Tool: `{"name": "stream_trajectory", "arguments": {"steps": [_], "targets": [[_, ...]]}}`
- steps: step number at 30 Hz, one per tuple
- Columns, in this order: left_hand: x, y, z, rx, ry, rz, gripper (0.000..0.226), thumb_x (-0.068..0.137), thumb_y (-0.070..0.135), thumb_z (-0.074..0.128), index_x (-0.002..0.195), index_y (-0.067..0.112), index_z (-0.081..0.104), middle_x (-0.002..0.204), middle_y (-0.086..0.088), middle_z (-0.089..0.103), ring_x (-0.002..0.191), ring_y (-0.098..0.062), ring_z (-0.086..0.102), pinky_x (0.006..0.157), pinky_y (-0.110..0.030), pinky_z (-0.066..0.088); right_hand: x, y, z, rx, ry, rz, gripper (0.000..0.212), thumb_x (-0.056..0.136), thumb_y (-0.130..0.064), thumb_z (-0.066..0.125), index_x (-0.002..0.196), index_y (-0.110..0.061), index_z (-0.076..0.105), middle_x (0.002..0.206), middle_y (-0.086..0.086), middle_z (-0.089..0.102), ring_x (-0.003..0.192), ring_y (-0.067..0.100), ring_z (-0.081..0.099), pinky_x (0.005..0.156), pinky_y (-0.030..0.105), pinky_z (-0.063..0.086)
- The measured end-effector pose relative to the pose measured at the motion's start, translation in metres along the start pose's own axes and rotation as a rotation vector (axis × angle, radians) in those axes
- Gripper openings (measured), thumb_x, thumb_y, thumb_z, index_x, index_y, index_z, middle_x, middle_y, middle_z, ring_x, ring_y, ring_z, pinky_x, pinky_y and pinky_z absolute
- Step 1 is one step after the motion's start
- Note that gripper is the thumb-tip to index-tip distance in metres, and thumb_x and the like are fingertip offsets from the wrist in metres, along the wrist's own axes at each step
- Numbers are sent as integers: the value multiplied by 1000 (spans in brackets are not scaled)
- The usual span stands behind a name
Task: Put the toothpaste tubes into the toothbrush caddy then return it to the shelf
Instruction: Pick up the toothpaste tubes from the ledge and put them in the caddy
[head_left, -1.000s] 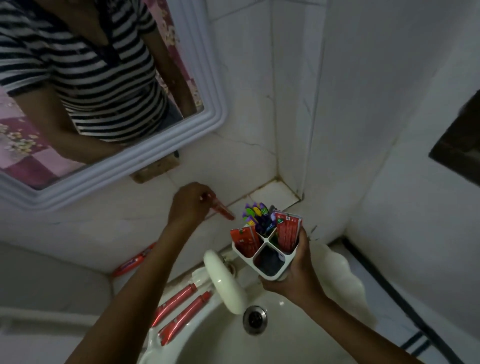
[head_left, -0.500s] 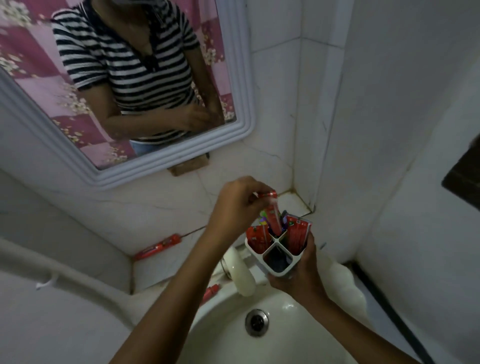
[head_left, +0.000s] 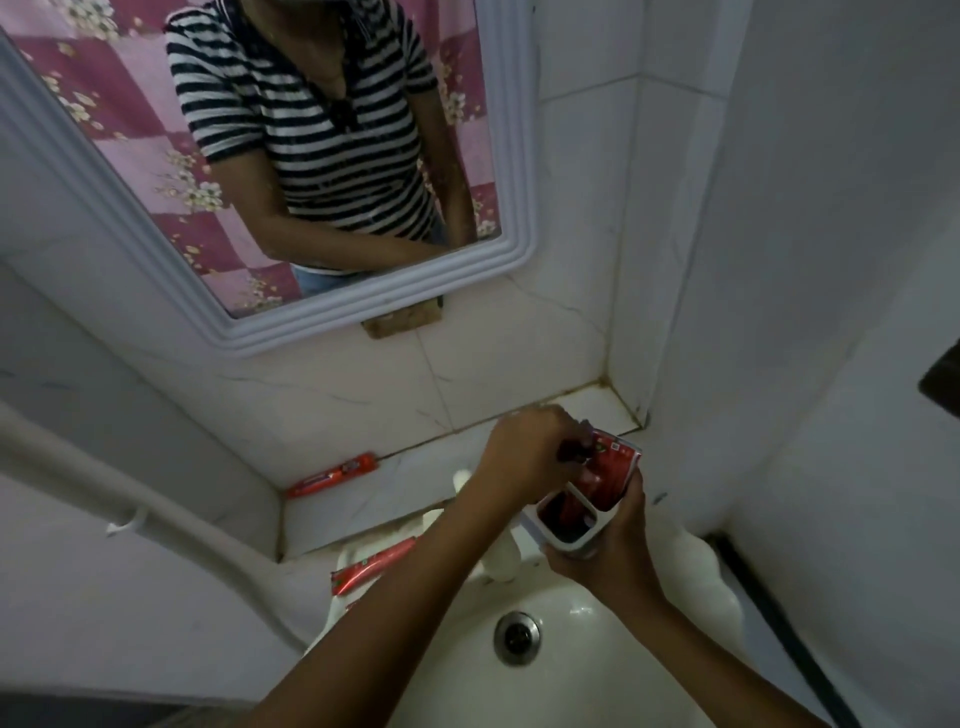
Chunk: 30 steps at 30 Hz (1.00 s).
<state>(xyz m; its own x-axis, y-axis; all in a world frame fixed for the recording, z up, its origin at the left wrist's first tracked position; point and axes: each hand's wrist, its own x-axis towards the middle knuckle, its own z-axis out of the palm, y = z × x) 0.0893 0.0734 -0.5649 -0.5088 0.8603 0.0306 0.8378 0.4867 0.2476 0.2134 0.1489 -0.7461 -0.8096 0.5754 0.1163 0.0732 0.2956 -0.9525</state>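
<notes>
My right hand (head_left: 605, 548) grips the white toothbrush caddy (head_left: 563, 535) from below, above the sink. Red toothpaste tubes (head_left: 608, 467) stand in its compartments. My left hand (head_left: 530, 452) is over the caddy's top, fingers closed on the end of a red tube pushed down into it; that tube is mostly hidden. Another red tube (head_left: 332, 475) lies on the tiled shelf (head_left: 363, 509) at the left. A further red tube (head_left: 374, 564) lies on the sink's left rim.
The white sink (head_left: 571, 649) with its metal drain (head_left: 517, 636) is below the hands, a white tap (head_left: 501, 556) behind my left arm. A white-framed mirror (head_left: 519, 156) hangs above the shelf. A tiled wall stands close on the right, a white pipe (head_left: 156, 514) on the left.
My left hand carried a red tube from the shelf to the caddy and pushed it down inside. The view has tilted upward, showing more of the mirror.
</notes>
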Motion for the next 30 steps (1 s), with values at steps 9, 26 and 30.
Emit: {"name": "stream_trajectory", "arguments": {"steps": [9, 26, 30], "targets": [[-86, -206, 24, 14, 12, -766, 41, 91, 27, 56, 132, 27, 53, 138, -5, 55, 124, -28, 53, 102, -39, 45, 6, 16, 5, 36, -19, 44, 160, 49, -13, 113, 171, -18, 10, 165, 6, 48, 150, 25, 57, 118, 58, 54], [-73, -121, -34, -389, 400, -305, 12, 87, 16, 66, 95, 12, 57, 81, 10, 66, 78, 2, 68, 69, -16, 57, 2, 11, 2, 64, -42, -4, 160, 51, -9, 109, 172, -13, 5, 168, 9, 42, 154, 19, 52, 123, 42, 51], [-59, -73, -67, -567, 349, -235, 13, 85, 16, 69, 92, 17, 59, 94, 2, 74, 84, -6, 72, 72, -24, 60, 1, 3, 3, 94, -38, -3, 158, 49, -28, 107, 172, -23, 7, 167, 6, 43, 153, 17, 52, 122, 38, 52]]}}
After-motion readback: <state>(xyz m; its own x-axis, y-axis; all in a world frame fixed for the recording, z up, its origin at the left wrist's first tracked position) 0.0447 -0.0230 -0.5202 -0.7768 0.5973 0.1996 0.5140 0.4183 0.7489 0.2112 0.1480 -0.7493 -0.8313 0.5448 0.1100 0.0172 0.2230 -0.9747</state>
